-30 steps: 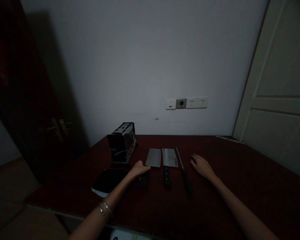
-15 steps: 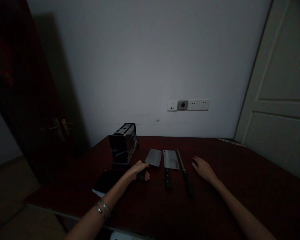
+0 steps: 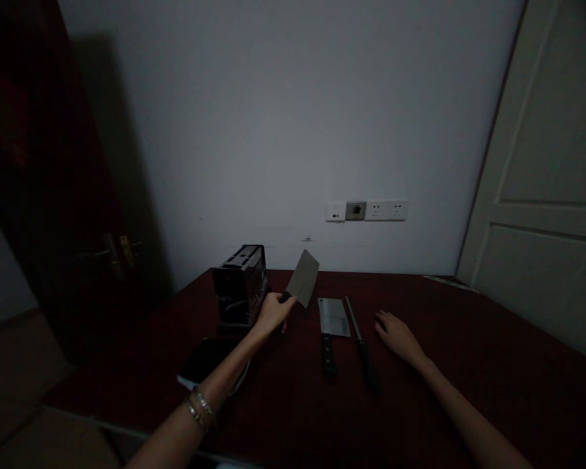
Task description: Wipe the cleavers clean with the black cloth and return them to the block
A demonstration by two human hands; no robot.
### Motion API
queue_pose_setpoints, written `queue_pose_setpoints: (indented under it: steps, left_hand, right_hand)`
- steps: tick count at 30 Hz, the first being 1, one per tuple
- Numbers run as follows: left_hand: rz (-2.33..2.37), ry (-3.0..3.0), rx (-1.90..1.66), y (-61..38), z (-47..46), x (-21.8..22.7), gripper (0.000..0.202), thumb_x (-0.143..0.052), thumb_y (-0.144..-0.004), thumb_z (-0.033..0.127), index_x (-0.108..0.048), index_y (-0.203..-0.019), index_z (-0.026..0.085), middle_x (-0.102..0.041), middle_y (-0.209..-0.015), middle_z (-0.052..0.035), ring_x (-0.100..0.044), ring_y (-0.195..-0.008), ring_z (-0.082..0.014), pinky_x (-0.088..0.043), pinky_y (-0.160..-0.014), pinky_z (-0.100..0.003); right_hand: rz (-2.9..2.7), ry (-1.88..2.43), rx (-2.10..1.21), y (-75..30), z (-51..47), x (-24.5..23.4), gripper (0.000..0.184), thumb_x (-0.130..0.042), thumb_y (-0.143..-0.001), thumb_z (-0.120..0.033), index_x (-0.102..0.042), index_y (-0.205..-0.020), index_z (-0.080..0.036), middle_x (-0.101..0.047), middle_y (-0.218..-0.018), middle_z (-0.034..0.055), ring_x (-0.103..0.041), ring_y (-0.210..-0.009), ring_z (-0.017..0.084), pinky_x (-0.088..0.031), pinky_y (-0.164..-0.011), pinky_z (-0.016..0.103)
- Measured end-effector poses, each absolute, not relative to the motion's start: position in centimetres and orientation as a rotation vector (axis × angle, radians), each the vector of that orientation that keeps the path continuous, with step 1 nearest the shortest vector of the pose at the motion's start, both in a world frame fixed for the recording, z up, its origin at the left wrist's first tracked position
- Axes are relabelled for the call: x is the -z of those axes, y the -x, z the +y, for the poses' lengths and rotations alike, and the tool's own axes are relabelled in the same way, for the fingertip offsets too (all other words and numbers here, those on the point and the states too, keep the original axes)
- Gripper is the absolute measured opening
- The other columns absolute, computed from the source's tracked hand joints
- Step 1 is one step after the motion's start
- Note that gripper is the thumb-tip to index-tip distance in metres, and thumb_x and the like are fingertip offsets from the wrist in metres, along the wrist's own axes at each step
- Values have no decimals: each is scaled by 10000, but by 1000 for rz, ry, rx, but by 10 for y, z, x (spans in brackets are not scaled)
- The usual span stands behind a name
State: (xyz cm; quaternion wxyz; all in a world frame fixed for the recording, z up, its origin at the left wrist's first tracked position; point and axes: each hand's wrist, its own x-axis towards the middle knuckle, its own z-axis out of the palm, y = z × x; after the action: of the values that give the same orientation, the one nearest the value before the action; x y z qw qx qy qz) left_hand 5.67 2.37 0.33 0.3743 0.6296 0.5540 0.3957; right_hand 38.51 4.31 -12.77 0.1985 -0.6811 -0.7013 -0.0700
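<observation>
My left hand [image 3: 272, 311] is closed round the dark handle of a cleaver [image 3: 303, 279], whose broad blade tilts upward above the table. A second cleaver [image 3: 334, 318] lies flat to its right, its black riveted handle towards me. Alongside that rests a honing steel [image 3: 364, 352] with a thin rod and a black handle. My right hand [image 3: 395, 333] lies on the table to the right of the steel, empty, with its fingers stretched out. Just left of the held cleaver stands a black knife block [image 3: 241, 286] with slots in its top.
A dark flat object with a pale edge [image 3: 209, 361] lies by my left forearm. The red-brown table [image 3: 420, 293] meets a wall with sockets [image 3: 385, 210]. A dark door [image 3: 53, 228] stands at the left, a pale panelled door [image 3: 547, 195] at the right.
My left hand has lifted the cleaver from the table, up and forward, and its blade now points upward. My right hand stays in place; the view has shifted slightly.
</observation>
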Motion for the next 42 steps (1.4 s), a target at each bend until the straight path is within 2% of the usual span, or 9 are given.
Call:
queue_pose_setpoints:
  steps: [4, 12, 19, 25, 28, 32, 42]
  left_hand:
    - [1321, -1565, -1209, -67, 30, -5, 446, -324, -798, 551, -451, -608, 167, -409, -376, 54, -401, -233, -91, -270, -269, -196]
    - [1126, -1525, -1332, -83, 42, 4, 371, -412, -761, 557, -333, -697, 201, -433, -499, 80, -444, -299, -72, -351, -319, -189]
    - [1233, -1418, -1345, -95, 42, 7, 419, -434, -718, 609, -351, -705, 199, -412, -496, 78, -363, -296, -46, -232, -282, -159]
    - [1160, -1311, -1309, -107, 54, 11, 477, -358, -707, 675, -359, -698, 199, -425, -497, 69, -354, -294, -49, -222, -287, -167]
    - [1088, -1286, -1273, -110, 56, 8, 525, -360, -687, 698, -418, -710, 176, -400, -476, 69, -335, -298, -46, -228, -296, -174]
    - [1036, -1266, -1192, -114, 53, 7, 565, -407, -660, 699, -493, -737, 146, -379, -460, 69, -328, -312, -45, -223, -310, -177]
    - [958, -1232, -1139, -123, 49, 17, 475, -474, -656, 638, -425, -677, 166, -396, -531, 66, -351, -367, -33, -242, -347, -166]
  right_hand:
    - [-1947, 1903, 188, -383, 41, 125, 450, -341, -828, -278, -545, -1157, -47, -483, -1250, 175, -408, -1190, 251, -299, -993, 368]
    - [-1922, 1888, 169, -382, 40, 124, 447, -350, -822, -279, -550, -1150, -49, -490, -1242, 178, -413, -1186, 257, -309, -985, 377]
    - [-1921, 1919, 178, -383, 42, 127, 449, -344, -823, -270, -533, -1169, -55, -476, -1258, 171, -394, -1201, 246, -288, -998, 380]
    - [-1902, 1915, 144, -383, 41, 125, 447, -349, -821, -284, -535, -1171, -76, -474, -1265, 156, -401, -1195, 244, -292, -993, 384]
    - [-1902, 1915, 146, -382, 40, 123, 446, -347, -821, -274, -534, -1171, -72, -480, -1259, 155, -403, -1193, 243, -295, -992, 379]
    - [-1893, 1917, 156, -382, 40, 123, 437, -348, -823, -273, -537, -1170, -86, -487, -1254, 149, -404, -1192, 245, -302, -987, 389]
    - [-1883, 1908, 138, -382, 40, 122, 433, -355, -824, -279, -545, -1159, -81, -483, -1257, 154, -403, -1192, 244, -293, -994, 386]
